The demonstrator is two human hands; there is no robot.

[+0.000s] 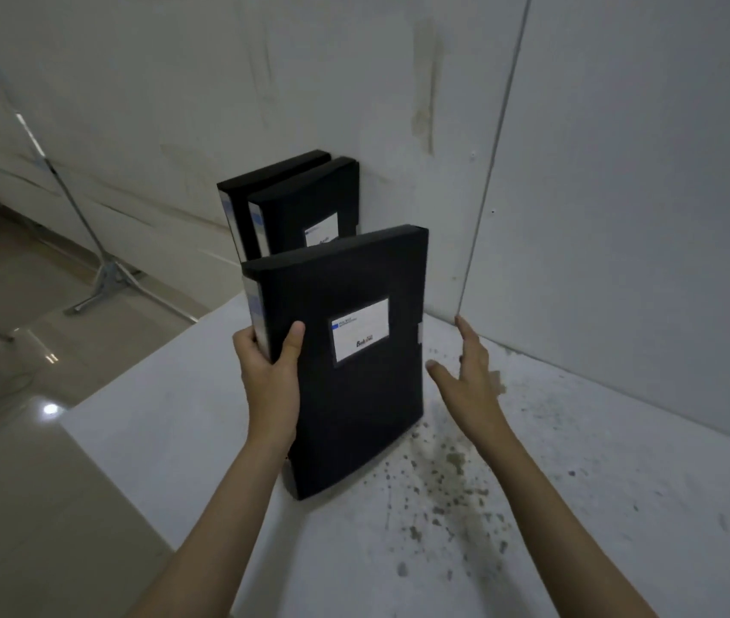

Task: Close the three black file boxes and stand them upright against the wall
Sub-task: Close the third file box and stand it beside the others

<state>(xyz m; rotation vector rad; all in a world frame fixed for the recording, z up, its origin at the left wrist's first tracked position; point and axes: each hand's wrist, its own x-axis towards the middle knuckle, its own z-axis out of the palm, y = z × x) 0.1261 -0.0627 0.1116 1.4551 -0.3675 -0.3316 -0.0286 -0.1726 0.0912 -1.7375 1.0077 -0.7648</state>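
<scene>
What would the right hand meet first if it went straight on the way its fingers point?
Probably the wall behind the table: the right hand is open, its fingers pointing up and away, right of the held box. Depth is unclear.

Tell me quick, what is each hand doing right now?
Left hand: closed on the left edge of the nearest black file box, holding it upright.
Right hand: open, fingers spread, holding nothing, just right of that box.

Scuffed white walls (pixel 621 149), speckled white table (pixel 532 506), glossy beige floor (pixel 20 483), metal stand (pixel 100 278)
</scene>
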